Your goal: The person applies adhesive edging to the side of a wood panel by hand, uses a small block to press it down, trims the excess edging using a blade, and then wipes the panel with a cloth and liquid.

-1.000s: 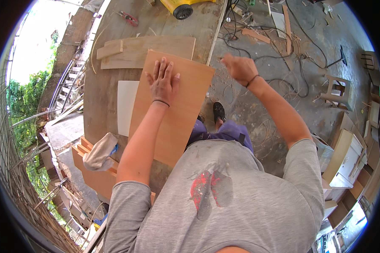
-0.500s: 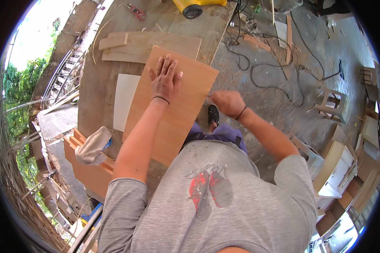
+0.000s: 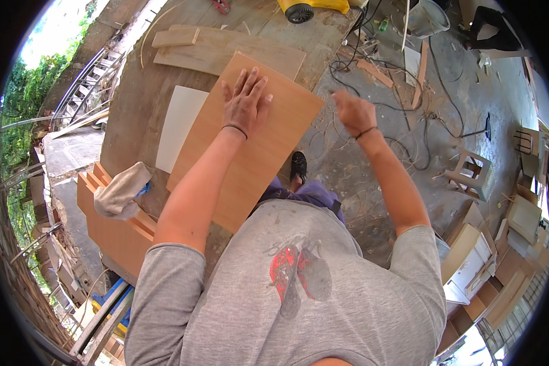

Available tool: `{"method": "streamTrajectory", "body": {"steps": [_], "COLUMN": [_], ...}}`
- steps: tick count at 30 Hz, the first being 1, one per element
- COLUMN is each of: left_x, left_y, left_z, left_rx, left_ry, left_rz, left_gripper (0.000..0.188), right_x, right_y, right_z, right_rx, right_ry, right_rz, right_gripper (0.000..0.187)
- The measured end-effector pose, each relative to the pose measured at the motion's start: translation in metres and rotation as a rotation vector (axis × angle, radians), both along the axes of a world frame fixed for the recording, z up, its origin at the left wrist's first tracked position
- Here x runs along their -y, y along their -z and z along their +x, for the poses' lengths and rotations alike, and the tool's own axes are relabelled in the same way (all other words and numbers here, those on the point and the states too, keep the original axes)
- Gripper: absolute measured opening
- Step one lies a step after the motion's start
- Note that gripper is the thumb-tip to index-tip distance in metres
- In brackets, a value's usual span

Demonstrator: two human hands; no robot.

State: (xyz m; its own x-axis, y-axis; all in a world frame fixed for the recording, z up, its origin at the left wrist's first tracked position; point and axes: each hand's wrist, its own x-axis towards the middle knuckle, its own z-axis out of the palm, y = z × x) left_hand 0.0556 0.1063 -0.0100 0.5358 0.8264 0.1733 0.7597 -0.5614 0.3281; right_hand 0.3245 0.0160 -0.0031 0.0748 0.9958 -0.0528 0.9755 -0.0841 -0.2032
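Observation:
A wood-coloured rectangular board (image 3: 280,119) lies slantwise on the worktable (image 3: 134,116). On its upper part my left hand (image 3: 246,100) rests flat with the fingers spread, pressing on the surface. My right hand (image 3: 354,114) is raised off to the right of the board's edge, above the floor. Its fingers are curled closed and slightly blurred; whatever they may hold is hidden. Partly under the board's left side is a white sheet (image 3: 178,128). Beyond the far end lie a longer pale plank (image 3: 226,56) and a short wood strip (image 3: 175,38).
A greyish cloth (image 3: 123,190) hangs over upright wood panels (image 3: 110,229) at left. A yellow object with a black wheel (image 3: 299,13) and a red-handled tool (image 3: 221,6) are at the far side. Cables (image 3: 402,110), offcuts, a bucket (image 3: 430,19) and a stool (image 3: 470,175) occupy the floor at right.
My right hand has moved up and to the right, farther from the board's edge. My left hand stays flat on the board. The view has shifted slightly.

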Motion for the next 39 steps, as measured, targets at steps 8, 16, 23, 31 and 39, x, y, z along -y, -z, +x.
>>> {"method": "streamTrajectory", "body": {"steps": [8, 16, 23, 31, 39], "left_x": [0.001, 0.005, -0.008, 0.045, 0.175], "left_y": [0.005, 0.005, 0.002, 0.011, -0.016], "left_z": [0.0, -0.002, 0.015, 0.023, -0.057], "left_rx": [-0.025, -0.04, -0.125, -0.061, 0.057], "left_ry": [-0.006, -0.048, -0.219, 0.102, 0.341], "left_rz": [-0.02, -0.009, -0.022, 0.011, -0.121], "left_gripper": [0.052, 0.059, 0.053, 0.048, 0.046], "right_x": [0.014, 0.032, 0.128, 0.175, 0.14], "right_y": [0.005, 0.034, 0.096, 0.064, 0.069], "right_z": [-0.017, 0.026, 0.068, 0.073, 0.038], "right_rx": [-0.222, -0.684, -0.801, -1.7, -1.735], "right_ry": [0.016, 0.393, 0.631, 1.024, 0.739], "right_rz": [0.032, 0.084, -0.058, -0.255, -0.288], "right_gripper": [0.018, 0.023, 0.019, 0.026, 0.026]}}
